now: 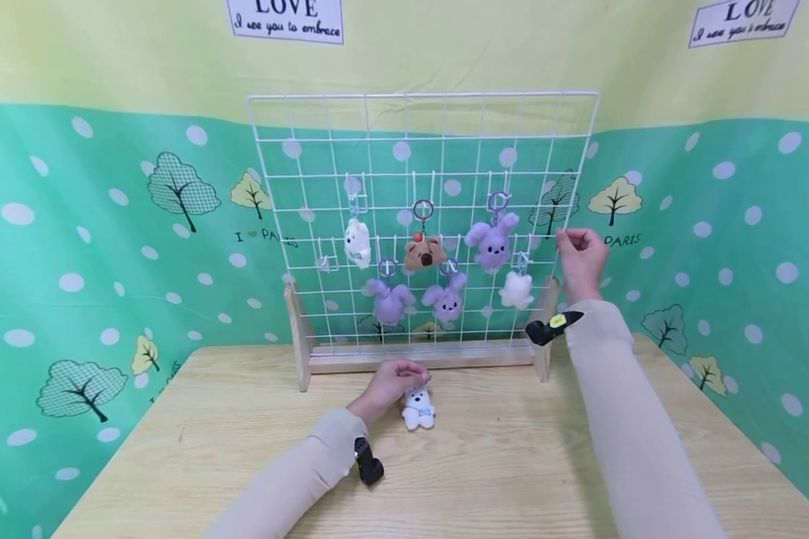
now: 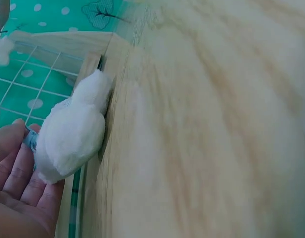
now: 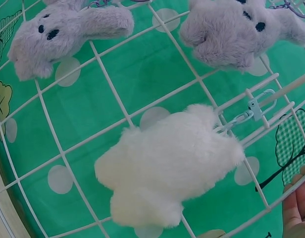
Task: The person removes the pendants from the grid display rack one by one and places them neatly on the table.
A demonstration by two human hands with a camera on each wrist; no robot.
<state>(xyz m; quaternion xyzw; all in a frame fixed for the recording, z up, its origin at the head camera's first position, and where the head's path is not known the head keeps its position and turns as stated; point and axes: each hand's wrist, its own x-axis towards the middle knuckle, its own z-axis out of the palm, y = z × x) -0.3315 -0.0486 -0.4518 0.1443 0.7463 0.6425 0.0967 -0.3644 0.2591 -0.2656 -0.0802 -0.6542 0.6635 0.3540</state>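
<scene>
My left hand (image 1: 392,385) pinches a white plush bear keychain (image 1: 419,409) by its small light-blue clasp (image 2: 30,139), low in front of the rack's wooden base. In the left wrist view the fuzzy back of the plush bear (image 2: 73,131) is toward the camera. My right hand (image 1: 583,258) grips the right side wire of the white grid rack (image 1: 423,96). Closest to that hand on the rack, a white plush (image 3: 162,166) hangs from a blue clasp on a hook.
Purple bunny plushes (image 1: 492,243), a brown bear plush (image 1: 425,254) and another white bear plush (image 1: 358,243) hang on the grid's hooks. At the left is a bare hook (image 1: 326,262). The rack's wooden feet (image 1: 300,337) stand at the back of the wooden table (image 1: 485,464), before a patterned curtain (image 1: 94,195).
</scene>
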